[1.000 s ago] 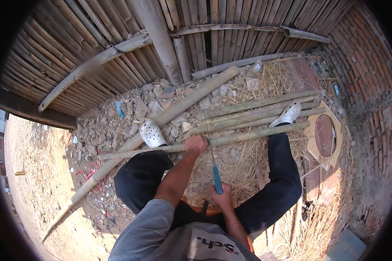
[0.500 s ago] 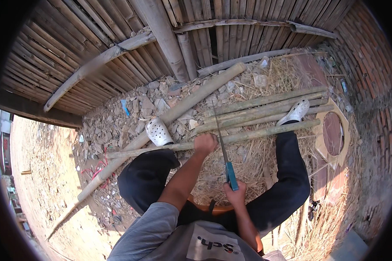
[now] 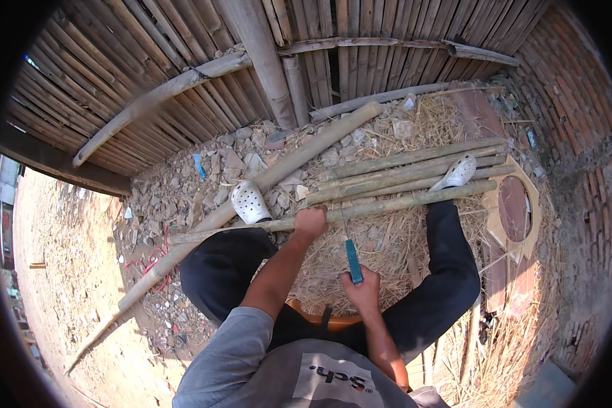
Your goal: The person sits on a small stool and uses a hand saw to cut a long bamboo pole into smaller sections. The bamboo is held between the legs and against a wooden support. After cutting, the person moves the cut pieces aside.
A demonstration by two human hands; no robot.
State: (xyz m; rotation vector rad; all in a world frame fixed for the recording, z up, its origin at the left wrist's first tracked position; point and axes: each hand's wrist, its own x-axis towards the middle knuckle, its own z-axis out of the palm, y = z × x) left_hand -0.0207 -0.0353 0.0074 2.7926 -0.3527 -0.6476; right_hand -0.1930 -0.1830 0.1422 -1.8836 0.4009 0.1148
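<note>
My left hand (image 3: 311, 223) is closed around a long slim bamboo pole (image 3: 408, 202) that lies crosswise before me, its left end near my left knee. In my right hand (image 3: 362, 287) is the teal handle of a handsaw (image 3: 353, 262), gripped nearer to me than the pole. The saw's thin blade points away from me and meets the pole just right of my left hand. It looks faint here, and I cannot tell how deep it sits in the bamboo. My right foot, in a white clog (image 3: 457, 171), is by the pole's right part.
Several cut bamboo poles (image 3: 391, 175) lie side by side beyond the pole. A thicker bamboo pole (image 3: 306, 154) runs diagonally under my left clog (image 3: 249, 202). Rubble (image 3: 163, 183) and straw (image 3: 340, 279) cover the ground. A bamboo-slat wall (image 3: 387, 64) stands ahead, a brick wall (image 3: 578, 102) right.
My right hand and the saw handle have shifted slightly left and away from me. The blade shows thinner and less clearly now. My left hand keeps its hold on the pole.
</note>
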